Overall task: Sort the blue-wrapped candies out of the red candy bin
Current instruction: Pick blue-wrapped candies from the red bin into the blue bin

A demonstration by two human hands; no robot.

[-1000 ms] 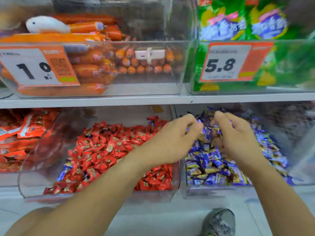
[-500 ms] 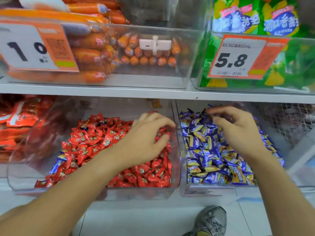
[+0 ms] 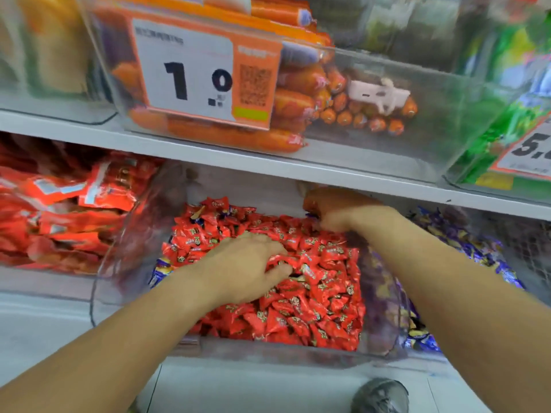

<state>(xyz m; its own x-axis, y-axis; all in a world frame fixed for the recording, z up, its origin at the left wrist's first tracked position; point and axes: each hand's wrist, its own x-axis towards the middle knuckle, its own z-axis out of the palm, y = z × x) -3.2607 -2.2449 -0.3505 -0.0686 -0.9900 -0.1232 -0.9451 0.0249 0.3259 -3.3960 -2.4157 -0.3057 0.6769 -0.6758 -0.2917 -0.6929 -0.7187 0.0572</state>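
The clear red candy bin [image 3: 268,354] sits on the lower shelf, heaped with red-wrapped candies [image 3: 316,296]. A few blue-wrapped candies [image 3: 159,268] show at its front left edge, beside my left wrist. My left hand [image 3: 247,263] lies flat on the red pile in the middle of the bin, fingers spread and dug in a little. My right hand [image 3: 337,210] reaches to the bin's back right corner under the upper shelf, fingers curled downward; what they hold is hidden. The bin of blue candies [image 3: 489,257] stands just to the right.
The upper shelf edge [image 3: 268,165] hangs low over the bins. On it stand a clear bin of orange sausages [image 3: 298,84] with a 1.0 price tag [image 3: 185,73] and a bin of green packets [image 3: 507,129]. Red packets [image 3: 59,210] fill the lower left. A shoe [image 3: 380,396] is on the floor.
My right hand has left the blue bin and moved left to the back of the red bin. My left hand has settled deeper onto the red pile. The view has swung left.
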